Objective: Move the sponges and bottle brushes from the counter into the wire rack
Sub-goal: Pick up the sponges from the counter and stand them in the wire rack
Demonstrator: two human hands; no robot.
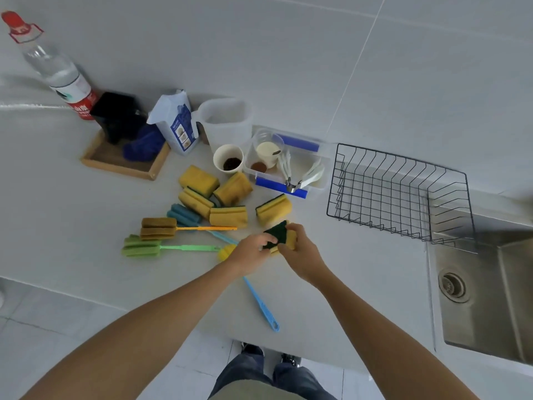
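Observation:
Both my left hand (250, 253) and my right hand (301, 253) grip one yellow sponge with a dark green scrub side (278, 232), held just above the counter. Several more yellow sponges (219, 194) lie in a loose heap behind the hands, and one more sponge (272, 208) lies apart to the right. An orange-handled brush (173, 228), a green brush (157, 248) and a blue-headed brush (184, 215) lie to the left. A blue brush handle (264, 308) points toward me. The black wire rack (403, 194) stands empty at the right.
A steel sink (484, 293) lies right of the rack. Behind the sponges stand a paper cup (228, 160), a clear tub with blue handles (288, 166), a plastic jug (227, 122), a carton (176, 122), a wooden tray (121, 166) and a bottle (57, 70).

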